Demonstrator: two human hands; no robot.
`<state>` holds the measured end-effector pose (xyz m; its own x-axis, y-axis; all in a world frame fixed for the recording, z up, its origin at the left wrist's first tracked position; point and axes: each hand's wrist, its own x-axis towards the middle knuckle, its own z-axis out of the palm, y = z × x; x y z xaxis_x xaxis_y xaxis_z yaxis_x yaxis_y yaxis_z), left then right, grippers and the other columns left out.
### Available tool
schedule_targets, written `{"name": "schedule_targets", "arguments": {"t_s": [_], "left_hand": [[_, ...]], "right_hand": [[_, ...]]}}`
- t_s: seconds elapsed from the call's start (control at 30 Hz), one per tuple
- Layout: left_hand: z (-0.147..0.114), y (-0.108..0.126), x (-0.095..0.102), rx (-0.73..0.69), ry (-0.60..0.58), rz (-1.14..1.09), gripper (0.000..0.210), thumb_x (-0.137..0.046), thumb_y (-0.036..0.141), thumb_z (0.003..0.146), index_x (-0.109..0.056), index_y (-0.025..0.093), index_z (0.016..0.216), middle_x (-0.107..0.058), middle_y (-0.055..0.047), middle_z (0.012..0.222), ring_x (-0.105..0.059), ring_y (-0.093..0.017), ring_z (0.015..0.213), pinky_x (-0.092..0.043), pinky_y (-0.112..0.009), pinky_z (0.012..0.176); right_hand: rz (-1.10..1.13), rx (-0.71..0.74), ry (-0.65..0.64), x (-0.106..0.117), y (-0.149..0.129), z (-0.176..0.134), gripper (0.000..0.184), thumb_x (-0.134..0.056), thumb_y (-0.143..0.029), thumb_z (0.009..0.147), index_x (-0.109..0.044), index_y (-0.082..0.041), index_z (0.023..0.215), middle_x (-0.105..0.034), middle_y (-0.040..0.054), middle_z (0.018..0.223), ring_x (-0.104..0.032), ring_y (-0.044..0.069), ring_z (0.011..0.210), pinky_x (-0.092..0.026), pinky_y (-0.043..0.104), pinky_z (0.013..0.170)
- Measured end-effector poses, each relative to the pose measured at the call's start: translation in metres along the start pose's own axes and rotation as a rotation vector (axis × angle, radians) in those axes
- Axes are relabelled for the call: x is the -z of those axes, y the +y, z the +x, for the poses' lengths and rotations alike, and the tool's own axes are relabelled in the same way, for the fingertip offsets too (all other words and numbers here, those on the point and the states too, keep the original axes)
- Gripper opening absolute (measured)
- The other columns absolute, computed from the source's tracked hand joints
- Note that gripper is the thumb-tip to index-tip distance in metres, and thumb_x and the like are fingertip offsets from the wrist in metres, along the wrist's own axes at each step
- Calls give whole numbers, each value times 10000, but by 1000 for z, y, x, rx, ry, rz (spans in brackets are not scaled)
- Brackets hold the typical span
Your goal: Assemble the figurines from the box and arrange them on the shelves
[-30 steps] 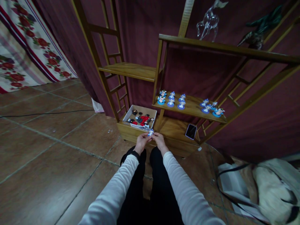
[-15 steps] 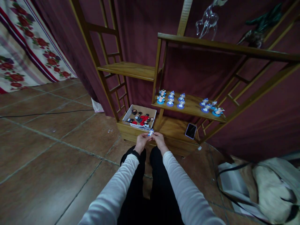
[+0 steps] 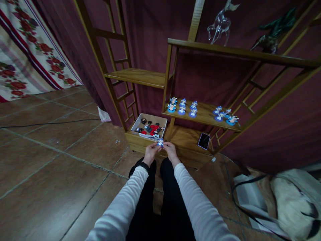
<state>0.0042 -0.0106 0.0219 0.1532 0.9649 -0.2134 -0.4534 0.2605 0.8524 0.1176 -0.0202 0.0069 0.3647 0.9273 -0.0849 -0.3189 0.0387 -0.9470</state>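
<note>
Between my fingertips is a small purple-and-white figurine (image 3: 160,142), upright in front of the low wooden cabinet. My left hand (image 3: 151,152) pinches it from the left side, and my right hand (image 3: 171,151) grips it from the right. Just beyond my hands, an open cardboard box (image 3: 135,127) holds several small figures in red and black. Similar purple figurines (image 3: 193,112) and blue-based figurines (image 3: 172,107) stand in two groups on the wooden shelf (image 3: 204,115) above. The figurine's base is partly covered by my fingers.
A phone (image 3: 204,141) lies on the cabinet top at right. A clear glass horse (image 3: 220,25) and a dark green statue (image 3: 272,33) stand on the upper shelf. On the floor at right is a pale bag (image 3: 291,201). A black cable (image 3: 50,123) runs across the tiles at left.
The figurine has shifted very slightly left and tilted between my fingers. Both hands keep their hold in nearly the same place, and the camera view has moved a little.
</note>
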Motion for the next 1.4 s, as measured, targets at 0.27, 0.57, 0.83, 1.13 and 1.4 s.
{"name": "schedule_targets", "arguments": {"t_s": [0.27, 0.57, 0.83, 1.13, 1.4], "left_hand": [[0, 0, 0, 12, -10, -25, 380, -807, 125, 498, -651, 78, 842, -693, -66, 725, -650, -136, 667, -513, -281, 742], [-2, 1, -1, 5, 15, -55, 368, -796, 102, 519, -636, 84, 849, -691, -60, 719, -653, -135, 662, -514, -295, 761], [-3, 0, 0, 6, -14, -42, 398, -798, 118, 522, -621, 92, 877, -687, -57, 698, -653, -144, 657, -516, -298, 747], [-2, -4, 1, -7, -42, 22, 426, -808, 144, 487, -632, 103, 873, -675, -37, 672, -634, -133, 616, -507, -287, 711], [-2, -8, 2, -60, -32, 82, 427, -824, 184, 429, -632, 110, 803, -646, -8, 605, -611, -125, 570, -500, -286, 677]], "right_hand": [[-44, 16, 2, 0, -1, 0, 182, -682, -327, 537, -633, -177, 628, -647, -15, 635, -581, 135, 626, -473, 278, 660], [-37, 23, -9, -1, 1, 1, 168, -659, -304, 564, -640, -183, 679, -651, -21, 683, -583, 132, 655, -479, 270, 676], [-51, 66, 3, -3, -1, -2, 290, -643, -355, 613, -673, -198, 855, -696, 20, 874, -618, 171, 816, -489, 292, 763], [-78, 97, -22, -3, 1, 1, 389, -639, -421, 634, -682, -194, 947, -703, 46, 962, -624, 193, 878, -476, 342, 833], [-143, 122, -9, -5, -3, -2, 365, -631, -408, 641, -691, -187, 926, -711, 51, 931, -628, 191, 845, -482, 324, 810]]}}
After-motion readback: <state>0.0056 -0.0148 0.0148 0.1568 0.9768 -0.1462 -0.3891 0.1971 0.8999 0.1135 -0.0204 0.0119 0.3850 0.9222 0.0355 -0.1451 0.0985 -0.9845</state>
